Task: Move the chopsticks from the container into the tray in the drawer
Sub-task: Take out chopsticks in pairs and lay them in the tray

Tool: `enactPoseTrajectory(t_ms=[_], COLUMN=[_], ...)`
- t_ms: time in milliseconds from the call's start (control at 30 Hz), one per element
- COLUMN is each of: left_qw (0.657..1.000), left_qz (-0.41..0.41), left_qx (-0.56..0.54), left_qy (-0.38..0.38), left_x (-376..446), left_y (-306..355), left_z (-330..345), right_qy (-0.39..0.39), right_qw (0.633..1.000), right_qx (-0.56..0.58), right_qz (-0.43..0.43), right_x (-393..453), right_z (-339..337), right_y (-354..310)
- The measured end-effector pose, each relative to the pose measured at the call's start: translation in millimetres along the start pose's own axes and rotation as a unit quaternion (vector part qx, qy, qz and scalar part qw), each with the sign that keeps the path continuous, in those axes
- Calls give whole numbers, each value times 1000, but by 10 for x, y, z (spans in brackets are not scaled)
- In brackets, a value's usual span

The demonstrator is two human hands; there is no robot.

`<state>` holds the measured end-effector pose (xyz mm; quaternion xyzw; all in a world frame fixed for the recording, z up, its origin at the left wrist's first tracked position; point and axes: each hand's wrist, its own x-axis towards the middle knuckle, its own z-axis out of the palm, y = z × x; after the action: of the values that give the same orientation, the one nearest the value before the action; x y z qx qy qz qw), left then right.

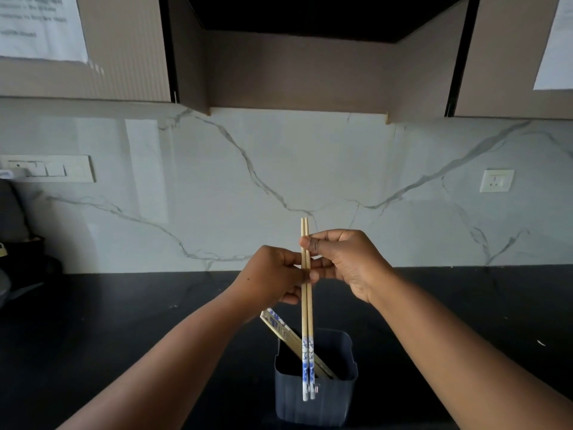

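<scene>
While both hands point(310, 271) grip chopsticks point(307, 305) over container point(316, 395) | wall notice point(40, 26) unreadable

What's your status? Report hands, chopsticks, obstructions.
Left hand and right hand both pinching one chopstick pair, upright above the container. More chopsticks leaning inside. Drawer and tray not in view.

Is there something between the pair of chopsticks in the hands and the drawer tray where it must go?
That cannot be judged: neither drawer nor tray is in view. The left hand and right hand hold the pair of chopsticks upright, in front of the dark container. More chopsticks lean inside it.
</scene>
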<state>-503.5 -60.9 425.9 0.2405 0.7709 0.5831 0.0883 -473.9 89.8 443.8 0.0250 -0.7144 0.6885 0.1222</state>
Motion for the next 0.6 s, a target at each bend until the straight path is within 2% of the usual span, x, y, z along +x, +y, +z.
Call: enactPoseTrajectory(t_ms=[200,367,467,600], left_qw=[999,996,989,981], left_qz=[-17,-36,-68,-102], left_qx=[-31,-68,-116,-152], left_qy=[9,39,61,72], left_x=[33,24,-6,-86], left_y=[-155,-376,-556,-845], left_z=[46,23,22,92], right_qy=[-11,-82,-139,-156], right_qw=[1000,992,978,967], right_qx=[-19,6,-16,-51], right_qz=[20,101,156,197], right_x=[-32,-180,-314,-470], right_z=[-39,-112,-140,-90], right_y=[256,583,840,1180])
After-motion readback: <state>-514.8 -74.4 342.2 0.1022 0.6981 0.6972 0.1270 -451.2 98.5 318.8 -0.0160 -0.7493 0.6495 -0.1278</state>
